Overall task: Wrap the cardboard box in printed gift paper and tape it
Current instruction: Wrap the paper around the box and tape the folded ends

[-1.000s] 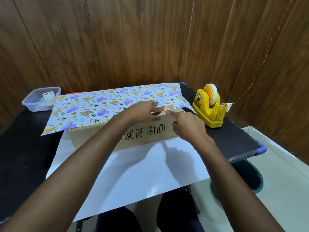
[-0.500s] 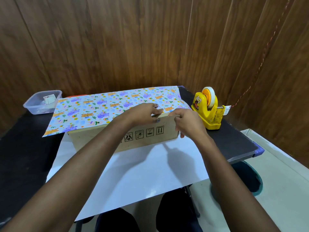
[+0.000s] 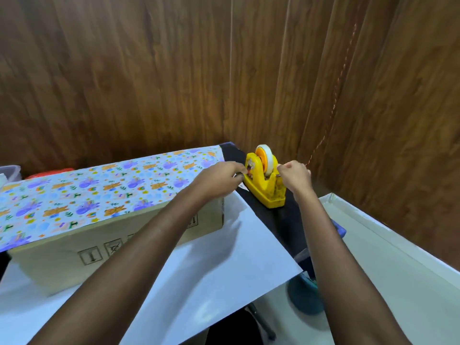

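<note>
The left hand reaches over the right end of the box. Its fingers are bent and their tips sit at the left face of the tape dispenser. Blur hides whether they grip it or only touch it. The right hand is on the far right side of the dispenser, beside its cutter end. Its fingers are curled in towards the thumb, but I cannot tell whether they pinch a tape end.

The dispenser is yellow and stands on the black table near the far right corner. A pale tape roll on an orange hub is mounted in its top.

The cardboard box lies lengthwise left of the dispenser, with handling symbols printed on its near side. The gift paper is folded over the top of the box with its printed side up. Its white underside runs out from under the box towards the near edge and overhangs the table.

At the far left edge are a clear plastic tub and something red behind the paper. Wooden panels form the walls, and a thin orange cord hangs down the right one.
</note>
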Demonstrator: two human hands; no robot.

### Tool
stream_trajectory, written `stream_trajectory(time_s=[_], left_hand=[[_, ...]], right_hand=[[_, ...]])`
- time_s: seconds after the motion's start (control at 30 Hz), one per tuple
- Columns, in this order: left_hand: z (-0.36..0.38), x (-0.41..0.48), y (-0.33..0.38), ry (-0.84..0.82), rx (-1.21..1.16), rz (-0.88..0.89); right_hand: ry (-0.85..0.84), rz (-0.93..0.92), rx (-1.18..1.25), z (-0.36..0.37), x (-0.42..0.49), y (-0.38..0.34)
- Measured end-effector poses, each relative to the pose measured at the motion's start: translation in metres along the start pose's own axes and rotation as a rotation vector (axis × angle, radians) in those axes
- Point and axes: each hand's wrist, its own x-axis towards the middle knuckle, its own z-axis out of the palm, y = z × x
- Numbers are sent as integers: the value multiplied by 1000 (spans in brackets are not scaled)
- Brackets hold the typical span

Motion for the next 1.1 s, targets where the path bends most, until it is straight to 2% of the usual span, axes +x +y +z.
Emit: stream_trajectory(time_s=[0.07, 0.13, 0.53, 0.73, 0.97, 1.1], left_hand=[[10, 12, 7, -32, -33, -10], [18, 18, 8, -48, -47, -31], [23, 25, 5, -14, -100, -37], [15, 12, 4, 23, -100, -24], [5, -4, -9, 57, -104, -23], [3, -8, -16, 72, -121, -28]], right_hand=[[-129, 45, 72, -1, 12, 0], [-180, 75, 156, -1, 18, -3], [-127, 171, 448, -17, 26, -16], [-230, 301, 543, -5, 6, 12], [-131, 372, 757, 10, -9, 18], [-80, 384, 799, 12, -13, 18]])
